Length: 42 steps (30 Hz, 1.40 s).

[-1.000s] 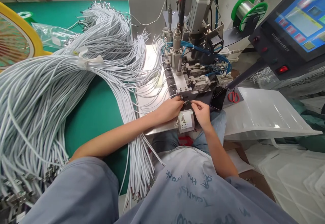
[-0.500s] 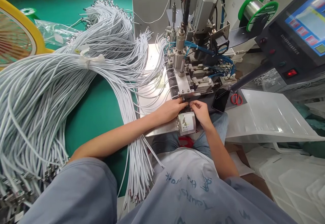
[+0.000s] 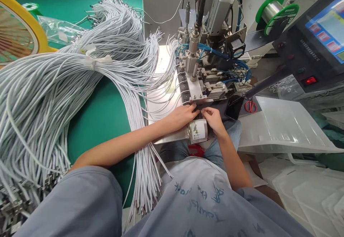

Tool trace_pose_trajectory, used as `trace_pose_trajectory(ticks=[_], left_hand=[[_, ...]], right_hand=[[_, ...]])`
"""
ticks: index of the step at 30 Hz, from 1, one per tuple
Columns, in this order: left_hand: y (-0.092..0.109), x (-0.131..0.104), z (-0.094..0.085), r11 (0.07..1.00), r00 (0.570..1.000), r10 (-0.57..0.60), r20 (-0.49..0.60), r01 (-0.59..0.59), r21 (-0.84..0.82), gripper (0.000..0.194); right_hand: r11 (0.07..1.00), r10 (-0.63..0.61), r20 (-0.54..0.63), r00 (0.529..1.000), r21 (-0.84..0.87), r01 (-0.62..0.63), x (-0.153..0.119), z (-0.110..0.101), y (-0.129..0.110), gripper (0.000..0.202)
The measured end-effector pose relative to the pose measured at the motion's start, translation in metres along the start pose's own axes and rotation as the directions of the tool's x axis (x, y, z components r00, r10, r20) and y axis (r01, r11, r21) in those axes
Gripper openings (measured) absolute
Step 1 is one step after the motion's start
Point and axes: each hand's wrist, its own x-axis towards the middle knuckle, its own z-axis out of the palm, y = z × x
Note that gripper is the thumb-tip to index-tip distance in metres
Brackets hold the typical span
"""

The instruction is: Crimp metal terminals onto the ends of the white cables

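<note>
My left hand [image 3: 184,116] is at the front edge of the machine [image 3: 197,86], its fingers bent together over the end of the dark rail where white cables [image 3: 168,102] run in. Close by, my right hand [image 3: 213,118] has thumb and forefinger pinched near the left fingertips. Whatever small piece lies between the fingers is too small to make out. Just below both hands sits a clear bag or box with a white label [image 3: 199,129]. A thick bundle of white cables [image 3: 129,97] hangs down to the left of it.
A large tied heap of white cables [image 3: 43,86] covers much of the green table [image 3: 88,111]. At the right are a black phone [image 3: 233,107], red scissors [image 3: 251,106], a translucent plastic tray [image 3: 285,122], a solder wire spool [image 3: 274,13] and a control screen [image 3: 329,22].
The whole view has shifted slightly. Both hands stay together at the machine's front edge, with only small finger movements.
</note>
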Motion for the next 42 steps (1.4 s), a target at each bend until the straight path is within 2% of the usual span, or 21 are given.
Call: trace_pose_trajectory(ticks=[4, 11, 14, 16, 19, 21, 23, 24, 25, 26, 27, 29, 31, 33, 35, 39, 42], left_hand=[[0.002, 0.000, -0.004, 1.000, 1.000, -0.007, 0.028, 0.007, -0.003, 0.031], [0.002, -0.002, -0.008, 1.000, 0.999, -0.023, 0.046, 0.024, -0.007, 0.031], [0.003, -0.005, -0.014, 0.997, 0.987, -0.072, 0.141, 0.071, 0.012, 0.025], [0.003, -0.008, -0.017, 0.993, 0.975, -0.118, 0.186, 0.115, 0.030, 0.023], [0.003, -0.010, -0.018, 0.988, 0.980, -0.150, 0.133, 0.152, -0.001, 0.023], [0.003, -0.011, -0.018, 0.981, 0.979, -0.187, 0.080, 0.190, -0.026, 0.023], [0.004, -0.012, -0.018, 0.965, 0.964, -0.261, 0.059, 0.262, -0.016, 0.024], [0.005, -0.012, -0.019, 0.954, 0.952, -0.300, 0.068, 0.301, 0.000, 0.025], [0.005, -0.012, -0.019, 0.943, 0.939, -0.333, 0.082, 0.333, 0.016, 0.028], [0.006, -0.012, -0.019, 0.936, 0.931, -0.351, 0.098, 0.351, 0.025, 0.030], [0.006, -0.012, -0.019, 0.932, 0.926, -0.362, 0.111, 0.361, 0.029, 0.031], [0.006, -0.011, -0.018, 0.928, 0.921, -0.371, 0.117, 0.371, 0.020, 0.031], [0.005, -0.011, -0.017, 0.925, 0.919, -0.379, 0.105, 0.380, 0.010, 0.029], [0.003, -0.010, -0.015, 0.924, 0.920, -0.380, 0.095, 0.381, 0.010, 0.028], [0.002, -0.010, -0.015, 0.927, 0.923, -0.374, 0.089, 0.374, 0.015, 0.028], [0.008, -0.010, -0.020, 0.937, 0.936, -0.348, 0.049, 0.349, -0.016, 0.025], [0.022, -0.011, -0.025, 0.965, 0.974, -0.227, -0.004, 0.224, -0.139, 0.022]], right_hand=[[1.000, 0.001, -0.009, 1.000, -0.023, -0.002, 0.001, 0.000, -0.001, 0.023], [0.991, -0.019, 0.097, 0.995, -0.127, 0.031, 0.002, 0.001, -0.002, 0.028], [0.980, -0.066, 0.094, 0.993, -0.181, 0.082, 0.005, 0.001, -0.001, 0.030], [0.970, -0.096, 0.049, 0.994, -0.220, 0.104, 0.006, -0.002, -0.002, 0.028], [0.954, -0.162, -0.107, 0.981, -0.272, 0.128, -0.007, -0.008, -0.007, 0.024], [0.937, -0.256, -0.243, 0.936, -0.300, 0.178, -0.029, -0.006, -0.013, 0.024], [0.919, -0.337, -0.295, 0.894, -0.312, 0.243, -0.059, 0.004, -0.019, 0.024], [0.918, -0.339, -0.252, 0.907, -0.301, 0.259, -0.075, 0.013, -0.020, 0.024], [0.918, -0.318, -0.131, 0.939, -0.291, 0.271, -0.090, 0.024, -0.020, 0.024], [0.924, -0.265, 0.038, 0.964, -0.275, 0.265, -0.103, 0.036, -0.018, 0.022], [0.940, -0.176, 0.229, 0.957, -0.250, 0.232, -0.114, 0.049, -0.014, 0.021], [0.969, 0.008, 0.492, 0.871, -0.217, 0.114, -0.126, 0.075, 0.000, 0.017], [0.982, 0.073, 0.614, 0.786, -0.181, 0.050, -0.128, 0.094, 0.016, 0.018], [0.989, 0.087, 0.653, 0.752, -0.149, 0.015, -0.126, 0.105, 0.027, 0.016], [0.987, 0.091, 0.648, 0.757, -0.157, 0.016, -0.124, 0.106, 0.029, 0.014], [0.933, 0.058, 0.573, 0.818, -0.322, 0.159, -0.127, 0.090, 0.010, 0.012], [0.890, -0.008, 0.482, 0.876, -0.395, 0.226, -0.122, 0.067, -0.006, 0.015]])
